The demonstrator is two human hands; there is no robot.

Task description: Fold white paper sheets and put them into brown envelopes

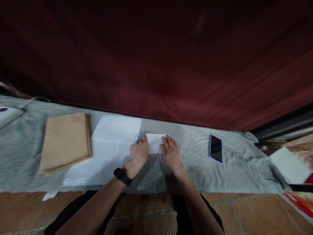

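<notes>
A small folded sheet of white paper (154, 143) lies flat on the grey cloth (193, 169). My left hand (140, 152), with a black band on its wrist, is at the paper's left edge. Its fingers are curled and it presses on that edge; the fingertips are partly hidden. My right hand (171, 152) rests palm down on the right edge, fingers stretched out and slightly apart. Left of my left hand are larger white sheets (110, 147) with a crease across them, partly behind my wrist.
A stack of brown envelopes (66, 140) with a red stamp lies at the left, overlapping the white sheets. A phone (216, 148) in a purple case is to the right. A white device (9, 114) with a cable sits far left. A dark red panel (156, 65) rises behind the cloth.
</notes>
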